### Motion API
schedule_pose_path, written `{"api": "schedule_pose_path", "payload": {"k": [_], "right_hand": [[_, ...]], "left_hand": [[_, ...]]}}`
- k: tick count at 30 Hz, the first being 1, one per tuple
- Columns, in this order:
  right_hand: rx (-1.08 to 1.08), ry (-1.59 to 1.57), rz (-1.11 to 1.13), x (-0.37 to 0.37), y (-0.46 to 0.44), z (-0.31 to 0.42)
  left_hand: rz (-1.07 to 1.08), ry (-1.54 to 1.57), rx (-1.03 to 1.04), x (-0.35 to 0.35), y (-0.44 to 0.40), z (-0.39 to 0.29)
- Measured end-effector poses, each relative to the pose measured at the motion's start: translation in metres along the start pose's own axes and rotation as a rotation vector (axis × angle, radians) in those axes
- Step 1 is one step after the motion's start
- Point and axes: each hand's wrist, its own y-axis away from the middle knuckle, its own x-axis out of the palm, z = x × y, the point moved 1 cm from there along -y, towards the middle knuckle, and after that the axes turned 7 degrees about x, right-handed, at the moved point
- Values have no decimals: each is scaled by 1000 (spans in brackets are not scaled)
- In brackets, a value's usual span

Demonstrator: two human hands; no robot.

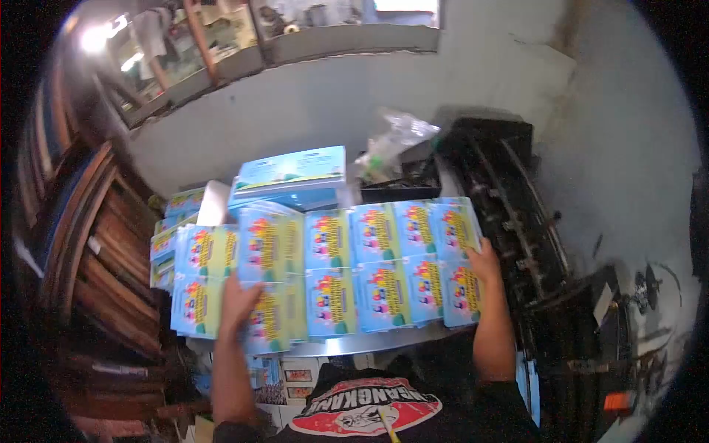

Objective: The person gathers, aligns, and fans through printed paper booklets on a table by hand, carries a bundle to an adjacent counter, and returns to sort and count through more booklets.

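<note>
Both my hands are touching a broad spread of printed sheets point(330, 299)

A pale wall point(295, 96) is rising behind everything, with windows point(347, 15) running along its top. Black machinery point(509, 214) is standing beyond the right end of the worktop point(354, 344), and wooden frames point(111, 273) are leaning in a rack on the left. The worktop is showing a strip of its shiny front edge nearest me; the sheets are covering it in overlapping columns from its left end to its right, all bearing blue and yellow-green panels with bright lettering. Toward the rear edge, a thick blue-and-white stack point(292, 171) is sitting behind the sheets, and a dark tray point(399, 193) is lying to its right with a clear plastic bag point(395, 140) crumpled in it. At the rear left corner, more printed pieces point(185, 201) are lying beside a small white object point(214, 202).

My left hand point(236, 303) is reaching in left of the middle, its thumb lying over the face of a fanned bundle point(266, 247). My right hand point(484, 264) is touching the sheets' right edge with bent fingers. Blur is hiding how firmly I am holding, so I cannot tell whether either is grasping paper or just resting against it.
</note>
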Motion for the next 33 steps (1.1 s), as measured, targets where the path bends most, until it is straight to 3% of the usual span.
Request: {"api": "schedule_pose_path", "payload": {"k": [2, 5, 7, 9, 15, 17, 20, 22, 23, 25, 27, 29, 31, 33], "right_hand": [[-33, 86, -30, 0, -14, -16], [-53, 96, 17, -9, -13, -8], [-55, 123, 37, -11, -18, -2], [-118, 533, -101, -7, -21, 4], [-250, 657, -308, 35, 6, -9], [-249, 649, -281, 52, 27, 1], [-268, 624, -286, 67, 38, 1], [-429, 239, -173, 67, 31, -6], [-435, 240, -182, 58, 32, -3], [-93, -694, 340, 41, 35, 2], [-11, -844, 400, 34, 38, 2], [158, -1128, 538, 21, 43, -3], [211, -1192, 469, 13, 45, -19], [130, -1204, 210, 27, 34, -41]], "left_hand": [[-69, -169, 83, -35, -2, 0], [-111, -121, 21, -65, -3, -21], [-188, -70, 135, -74, -5, -26], [-177, -22, 160, -74, -4, -28], [-305, 352, 60, -68, 15, -38], [-208, 638, 86, -48, 16, -51], [8, 538, 116, 13, 16, -89], [85, 191, 151, 60, 9, -96], [223, 306, 162, 81, 14, -132], [353, 629, 230, 140, 12, -147], [339, 411, 430, 178, 17, -172], [417, 309, 380, 206, 13, -179], [488, 202, 354, 217, 6, -198], [406, 302, 412, 204, 5, -212]]}}
